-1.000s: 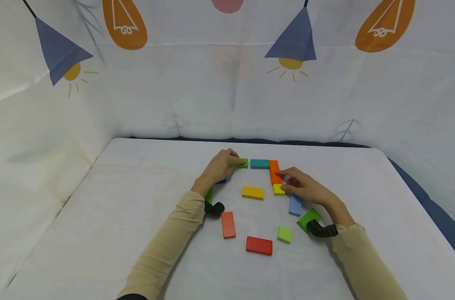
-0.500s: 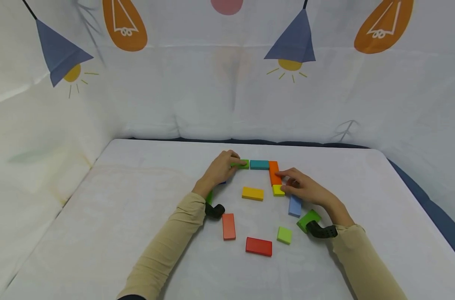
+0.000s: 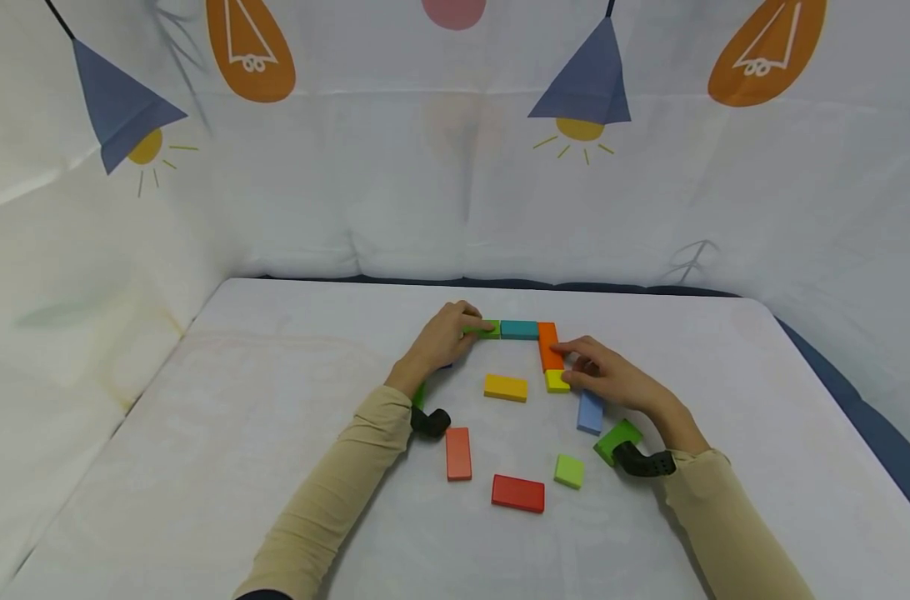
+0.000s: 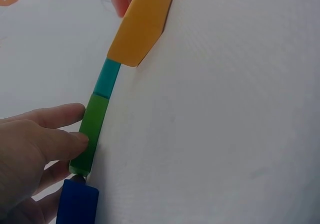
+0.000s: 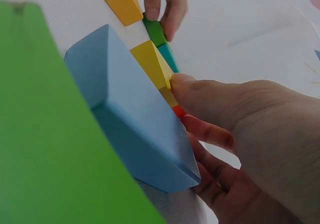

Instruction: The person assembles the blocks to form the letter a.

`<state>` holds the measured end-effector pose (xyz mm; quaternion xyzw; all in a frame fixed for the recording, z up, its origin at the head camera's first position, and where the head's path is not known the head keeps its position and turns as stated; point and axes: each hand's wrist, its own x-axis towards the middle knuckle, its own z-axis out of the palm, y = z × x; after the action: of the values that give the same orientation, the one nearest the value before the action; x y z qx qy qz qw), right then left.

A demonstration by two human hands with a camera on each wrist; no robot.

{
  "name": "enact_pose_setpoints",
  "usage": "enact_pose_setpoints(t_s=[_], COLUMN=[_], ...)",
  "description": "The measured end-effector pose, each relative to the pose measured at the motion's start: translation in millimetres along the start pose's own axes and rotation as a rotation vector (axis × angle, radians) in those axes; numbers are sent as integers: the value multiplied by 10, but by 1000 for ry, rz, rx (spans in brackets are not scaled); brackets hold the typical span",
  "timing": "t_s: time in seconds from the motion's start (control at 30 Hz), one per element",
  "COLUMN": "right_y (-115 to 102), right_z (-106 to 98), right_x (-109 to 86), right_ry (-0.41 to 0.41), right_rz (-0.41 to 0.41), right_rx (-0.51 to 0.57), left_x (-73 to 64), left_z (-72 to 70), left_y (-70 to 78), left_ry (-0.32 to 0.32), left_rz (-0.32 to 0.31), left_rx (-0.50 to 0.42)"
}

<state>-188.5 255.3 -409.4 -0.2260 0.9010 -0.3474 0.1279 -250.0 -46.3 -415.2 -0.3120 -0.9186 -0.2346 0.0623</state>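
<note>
At the far side of the blocks, my left hand (image 3: 442, 337) pinches a green block (image 4: 92, 129) between thumb and fingers. Its end meets a teal block (image 3: 519, 330), which runs up to an upright-lying orange block (image 3: 548, 343). A small yellow block (image 3: 556, 382) sits against the orange one's near end. My right hand (image 3: 611, 371) touches both from the right, index finger at the orange block and thumb on the yellow one, its other fingers loosely bent. A dark blue block (image 4: 77, 204) lies by the left fingers, mostly hidden in the head view.
Amber (image 3: 506, 387), coral (image 3: 458, 454), red (image 3: 518, 493) and lime (image 3: 569, 471) blocks lie nearer on the white table (image 3: 200, 433). Beneath the right forearm side are a light blue block (image 3: 590, 412) and a green one (image 3: 615, 437). Another green block (image 3: 419, 396) shows beside the left wrist.
The left hand has slid the green block slightly right, closing the small gap to the teal block. The right hand has stayed in place.
</note>
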Motion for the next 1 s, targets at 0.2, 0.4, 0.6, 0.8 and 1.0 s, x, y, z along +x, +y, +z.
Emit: enact_pose_setpoints(t_s=[0.2,0.4,0.6,0.8,1.0], right_y=[-1,13,10,2,-2], right_z=[0,-3,-7,-16,-23], right_x=[0,3,5,6,13], right_ry=[-2,0,-3,-9,-10], right_rz=[-7,-13,-8,-1,-1], right_rx=[3,-1,6,-2,-2], left_x=[5,5,2,7,16], left_z=[13,22,19,25,15], left_y=[2,4,7,12,17], left_ry=[-4,6,19,32,35], left_rz=[11,8,9,7,17], left_rx=[-7,-7,-8,-21,-20])
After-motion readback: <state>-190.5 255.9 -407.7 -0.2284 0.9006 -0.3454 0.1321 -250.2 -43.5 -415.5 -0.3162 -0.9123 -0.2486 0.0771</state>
